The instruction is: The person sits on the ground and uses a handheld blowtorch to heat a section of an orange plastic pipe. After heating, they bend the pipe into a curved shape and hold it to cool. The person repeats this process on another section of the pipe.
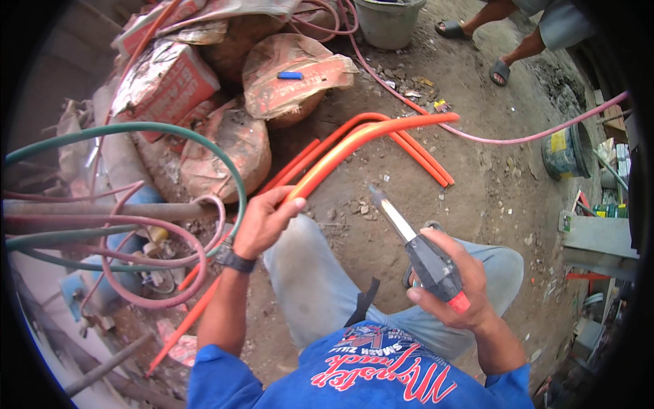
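Observation:
My left hand [264,223] is closed around a bright orange plastic pipe [354,138], which curves in a bend away to the right. More orange pipes [421,158], bent in much the same way, lie on the ground just beyond it. In my right hand [470,279] is a blowtorch [430,264] with a black body, a silver barrel and a red end. Its tapered nozzle points up and left, below the held pipe and apart from it. No flame can be made out at the tip.
Green hose [170,129] and pink hose [157,302] loop near my left arm. Dirty sacks [289,82] are piled ahead, a blue lighter [290,76] on one. Buckets [390,26] [567,151] stand farther off. At top right show a person's sandalled feet [501,71].

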A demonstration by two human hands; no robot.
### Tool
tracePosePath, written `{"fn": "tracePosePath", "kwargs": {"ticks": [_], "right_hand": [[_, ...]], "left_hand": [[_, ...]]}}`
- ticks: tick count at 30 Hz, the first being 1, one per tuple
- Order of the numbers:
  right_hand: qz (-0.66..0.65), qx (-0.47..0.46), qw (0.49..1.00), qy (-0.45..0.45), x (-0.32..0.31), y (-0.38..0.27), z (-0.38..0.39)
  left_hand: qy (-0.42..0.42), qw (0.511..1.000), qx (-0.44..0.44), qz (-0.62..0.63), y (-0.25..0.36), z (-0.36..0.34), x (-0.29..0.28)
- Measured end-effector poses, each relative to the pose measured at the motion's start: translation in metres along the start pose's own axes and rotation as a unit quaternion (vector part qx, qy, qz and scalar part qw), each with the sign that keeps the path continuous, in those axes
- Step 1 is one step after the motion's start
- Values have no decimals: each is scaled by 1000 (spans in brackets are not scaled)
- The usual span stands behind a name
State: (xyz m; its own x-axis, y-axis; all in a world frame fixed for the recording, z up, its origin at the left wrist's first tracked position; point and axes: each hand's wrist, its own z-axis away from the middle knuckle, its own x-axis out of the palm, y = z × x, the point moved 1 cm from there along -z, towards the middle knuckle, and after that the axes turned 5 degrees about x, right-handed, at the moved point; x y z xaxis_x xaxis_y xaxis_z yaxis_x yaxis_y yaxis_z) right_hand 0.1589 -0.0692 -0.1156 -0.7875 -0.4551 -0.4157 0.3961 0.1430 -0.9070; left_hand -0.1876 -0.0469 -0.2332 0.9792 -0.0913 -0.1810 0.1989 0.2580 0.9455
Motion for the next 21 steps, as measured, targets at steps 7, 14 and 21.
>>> {"fn": "tracePosePath", "kwargs": {"ticks": [7, 14, 21], "right_hand": [[85, -3, 996, -4, 6, 9, -27], [147, -77, 986, 19, 11, 34, -52], [211, -114, 968, -72, 13, 38, -51]], "left_hand": [[91, 982, 118, -114, -8, -2, 34], [171, 948, 177, -199, -17, 2, 55], [219, 933, 184, -220, -16, 1, 63]]}}
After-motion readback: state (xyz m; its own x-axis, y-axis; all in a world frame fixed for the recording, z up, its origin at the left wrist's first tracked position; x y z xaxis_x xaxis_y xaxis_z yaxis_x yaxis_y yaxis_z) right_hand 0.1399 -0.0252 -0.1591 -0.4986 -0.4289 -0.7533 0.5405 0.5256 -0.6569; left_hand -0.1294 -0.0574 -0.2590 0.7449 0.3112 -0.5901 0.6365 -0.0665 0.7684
